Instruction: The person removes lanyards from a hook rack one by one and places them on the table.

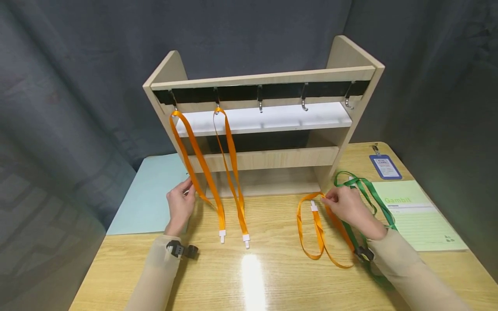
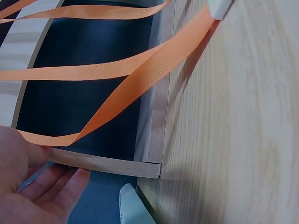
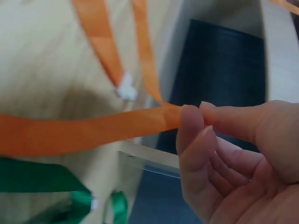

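My right hand (image 1: 348,205) pinches one loop end of an orange lanyard (image 3: 93,135) between thumb and fingertips, at the shelf's lower right corner. The rest of that strap trails over the table, its white clip (image 1: 314,206) close to the fingers. At the wooden shelf's lower left, my left hand (image 1: 182,203) grips the edge of the side panel (image 2: 107,164), thumb on one face and fingers on the other. Beside it, an orange lanyard (image 1: 199,156) hangs from the far left hook. A second orange lanyard (image 1: 232,155) hangs from the hook to its right.
Three hooks on the right of the rail, such as the middle hook (image 1: 260,103), hold nothing. Green lanyards (image 1: 383,207) lie by my right forearm. Beyond them are a green notebook (image 1: 424,224) and a blue-framed badge (image 1: 385,166). A pale blue folder (image 1: 149,194) lies left.
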The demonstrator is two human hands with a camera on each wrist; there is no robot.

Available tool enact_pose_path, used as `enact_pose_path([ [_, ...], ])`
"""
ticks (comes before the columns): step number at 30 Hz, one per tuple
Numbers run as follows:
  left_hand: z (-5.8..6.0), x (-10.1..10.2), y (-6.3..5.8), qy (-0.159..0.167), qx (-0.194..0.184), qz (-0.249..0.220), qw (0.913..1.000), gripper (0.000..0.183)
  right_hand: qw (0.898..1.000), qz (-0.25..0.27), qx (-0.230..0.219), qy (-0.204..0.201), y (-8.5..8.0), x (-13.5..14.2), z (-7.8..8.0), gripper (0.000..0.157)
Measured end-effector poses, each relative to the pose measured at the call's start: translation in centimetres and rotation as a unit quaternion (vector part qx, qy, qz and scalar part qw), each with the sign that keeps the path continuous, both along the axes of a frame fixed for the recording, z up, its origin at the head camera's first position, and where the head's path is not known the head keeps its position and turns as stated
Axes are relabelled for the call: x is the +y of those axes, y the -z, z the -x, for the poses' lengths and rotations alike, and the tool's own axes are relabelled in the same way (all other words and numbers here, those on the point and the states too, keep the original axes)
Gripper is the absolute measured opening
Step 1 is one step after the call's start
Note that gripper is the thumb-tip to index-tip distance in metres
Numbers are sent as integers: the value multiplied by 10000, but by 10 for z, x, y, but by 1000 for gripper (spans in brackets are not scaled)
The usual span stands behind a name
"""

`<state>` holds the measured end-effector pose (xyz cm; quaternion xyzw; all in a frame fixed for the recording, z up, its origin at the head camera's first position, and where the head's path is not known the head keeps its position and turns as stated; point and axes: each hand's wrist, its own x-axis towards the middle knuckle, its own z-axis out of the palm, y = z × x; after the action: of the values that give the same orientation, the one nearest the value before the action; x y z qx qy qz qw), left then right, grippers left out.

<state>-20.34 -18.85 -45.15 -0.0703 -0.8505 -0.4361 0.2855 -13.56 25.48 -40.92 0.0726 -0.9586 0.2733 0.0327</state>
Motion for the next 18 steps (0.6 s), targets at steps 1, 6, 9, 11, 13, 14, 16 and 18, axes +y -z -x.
enact_pose_path([
  [1,0,0,0,2,3,4,10000,25,9998,27,-180,19,2,1,1,15],
  [6,1,0,1,-8,23,18,10000,25,9948,61,-1013,55,15,5,3,22],
  [9,1,1,0,-17,15,0,10000,25,9915,43,-1293,105,22,5,4,26],
  [11,0,1,0,-23,-2,-4,10000,26,9892,97,-1452,175,27,5,4,26],
  [13,0,1,0,-22,-5,-6,10000,26,9870,217,-1578,202,30,6,4,26],
  [14,0,1,0,-22,-9,5,10000,26,9861,284,-1622,209,31,6,4,25],
  [16,1,0,1,-10,-19,18,10000,26,9854,364,-1649,206,32,8,4,24],
  [18,1,0,2,13,-42,19,10000,27,9851,435,-1653,178,31,10,4,25],
])
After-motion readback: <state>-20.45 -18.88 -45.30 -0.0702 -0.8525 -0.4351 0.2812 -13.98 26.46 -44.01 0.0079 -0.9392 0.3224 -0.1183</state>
